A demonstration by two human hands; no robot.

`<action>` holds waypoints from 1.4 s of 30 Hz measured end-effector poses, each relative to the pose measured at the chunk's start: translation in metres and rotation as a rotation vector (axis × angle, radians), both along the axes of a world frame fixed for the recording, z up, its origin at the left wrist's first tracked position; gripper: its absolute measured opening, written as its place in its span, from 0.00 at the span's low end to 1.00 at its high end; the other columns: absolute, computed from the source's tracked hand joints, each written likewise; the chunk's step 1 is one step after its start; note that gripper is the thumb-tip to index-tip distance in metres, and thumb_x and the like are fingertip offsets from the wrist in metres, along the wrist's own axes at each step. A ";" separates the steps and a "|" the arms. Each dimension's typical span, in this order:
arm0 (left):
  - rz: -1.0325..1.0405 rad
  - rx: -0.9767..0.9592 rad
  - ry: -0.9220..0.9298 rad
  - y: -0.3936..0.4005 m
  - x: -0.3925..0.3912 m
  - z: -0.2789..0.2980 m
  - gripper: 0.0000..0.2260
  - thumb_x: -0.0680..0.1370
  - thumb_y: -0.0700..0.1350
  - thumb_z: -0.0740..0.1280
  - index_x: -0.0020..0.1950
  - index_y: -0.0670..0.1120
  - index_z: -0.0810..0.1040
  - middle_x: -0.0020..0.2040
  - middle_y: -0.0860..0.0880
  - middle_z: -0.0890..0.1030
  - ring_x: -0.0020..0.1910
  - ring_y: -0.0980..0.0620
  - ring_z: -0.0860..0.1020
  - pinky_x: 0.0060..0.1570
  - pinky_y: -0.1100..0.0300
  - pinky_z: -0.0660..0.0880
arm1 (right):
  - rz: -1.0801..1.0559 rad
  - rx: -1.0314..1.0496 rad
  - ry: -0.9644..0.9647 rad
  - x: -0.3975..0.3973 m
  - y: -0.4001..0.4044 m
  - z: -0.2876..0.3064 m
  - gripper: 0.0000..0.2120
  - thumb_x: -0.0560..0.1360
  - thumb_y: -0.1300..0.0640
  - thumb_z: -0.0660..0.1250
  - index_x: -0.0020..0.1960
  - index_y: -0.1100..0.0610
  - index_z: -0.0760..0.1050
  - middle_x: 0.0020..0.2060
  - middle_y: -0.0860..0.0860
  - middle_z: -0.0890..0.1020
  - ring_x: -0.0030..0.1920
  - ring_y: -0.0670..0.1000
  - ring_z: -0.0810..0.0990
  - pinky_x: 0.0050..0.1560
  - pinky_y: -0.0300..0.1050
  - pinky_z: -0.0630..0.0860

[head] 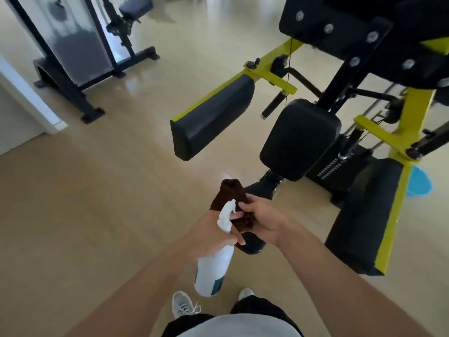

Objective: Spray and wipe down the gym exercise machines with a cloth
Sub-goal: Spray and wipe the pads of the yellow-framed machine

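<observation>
Ahead and right: large black-and-yellow padded gym machine [340, 98]. Far left, near the doorway: black steel-framed machine [80, 52]. Centre foreground, before the padded machine: white plastic spray bottle [215, 261] in left hand [209, 234], brown folded cloth [233, 203] just right, in right hand [262, 220]. Behind the padded machine, far right: blue plastic bucket [420, 181].

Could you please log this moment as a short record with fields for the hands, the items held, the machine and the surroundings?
left hand: left hand grips the white spray bottle by its neck, nozzle pointing away from the person
right hand: right hand holds the brown cloth beside the nozzle
machine: yellow-and-black exercise machine ahead and to the right, with black pads
wiping: not yet begun; cloth is clear of the pads
floor: light wood floor; a blue object shows behind the frame
background: second black machine far left
</observation>
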State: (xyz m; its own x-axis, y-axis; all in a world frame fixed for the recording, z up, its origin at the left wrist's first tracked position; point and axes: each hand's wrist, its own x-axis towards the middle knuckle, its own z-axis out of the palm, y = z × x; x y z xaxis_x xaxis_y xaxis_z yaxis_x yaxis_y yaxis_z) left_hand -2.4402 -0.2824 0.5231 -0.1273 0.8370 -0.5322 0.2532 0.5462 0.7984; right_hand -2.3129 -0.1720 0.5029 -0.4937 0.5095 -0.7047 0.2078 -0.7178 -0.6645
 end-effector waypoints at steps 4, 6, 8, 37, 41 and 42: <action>0.039 0.067 -0.030 0.020 -0.011 -0.001 0.16 0.73 0.35 0.69 0.33 0.53 0.87 0.56 0.67 0.83 0.48 0.65 0.81 0.42 0.66 0.74 | -0.021 0.414 -0.392 0.009 0.015 0.020 0.15 0.84 0.63 0.61 0.56 0.47 0.82 0.50 0.55 0.86 0.47 0.55 0.83 0.43 0.47 0.79; 0.071 0.072 0.006 0.035 -0.012 0.000 0.14 0.74 0.37 0.70 0.34 0.53 0.87 0.48 0.61 0.86 0.42 0.58 0.81 0.38 0.63 0.72 | 0.059 0.444 -0.393 0.024 0.026 0.037 0.16 0.83 0.65 0.61 0.54 0.47 0.82 0.42 0.50 0.84 0.41 0.50 0.81 0.37 0.40 0.77; 0.061 0.103 0.012 0.055 -0.010 0.009 0.14 0.74 0.38 0.71 0.36 0.56 0.87 0.39 0.59 0.86 0.35 0.58 0.78 0.33 0.66 0.70 | 0.156 0.461 -0.343 0.040 0.038 0.057 0.16 0.81 0.68 0.60 0.54 0.52 0.83 0.41 0.50 0.84 0.39 0.48 0.81 0.36 0.36 0.78; -0.040 0.258 -0.079 0.245 0.052 0.056 0.20 0.76 0.37 0.68 0.62 0.56 0.71 0.45 0.56 0.87 0.49 0.53 0.85 0.43 0.57 0.78 | -0.737 -0.165 -0.219 0.086 0.115 -0.014 0.14 0.83 0.46 0.66 0.57 0.57 0.79 0.50 0.57 0.87 0.50 0.57 0.83 0.54 0.57 0.79; 0.065 0.247 -0.203 0.256 0.057 0.052 0.16 0.75 0.38 0.71 0.57 0.55 0.78 0.44 0.53 0.87 0.51 0.50 0.85 0.43 0.54 0.78 | -0.819 -0.222 -0.113 0.069 0.110 -0.010 0.20 0.83 0.43 0.66 0.58 0.60 0.81 0.47 0.62 0.88 0.51 0.65 0.86 0.58 0.63 0.81; 0.078 0.247 -0.220 0.259 0.059 0.050 0.15 0.74 0.40 0.73 0.57 0.55 0.79 0.44 0.53 0.87 0.51 0.49 0.85 0.43 0.54 0.78 | -0.834 -0.263 -0.074 0.067 0.112 -0.006 0.21 0.83 0.42 0.65 0.58 0.61 0.81 0.48 0.64 0.87 0.49 0.66 0.86 0.57 0.63 0.81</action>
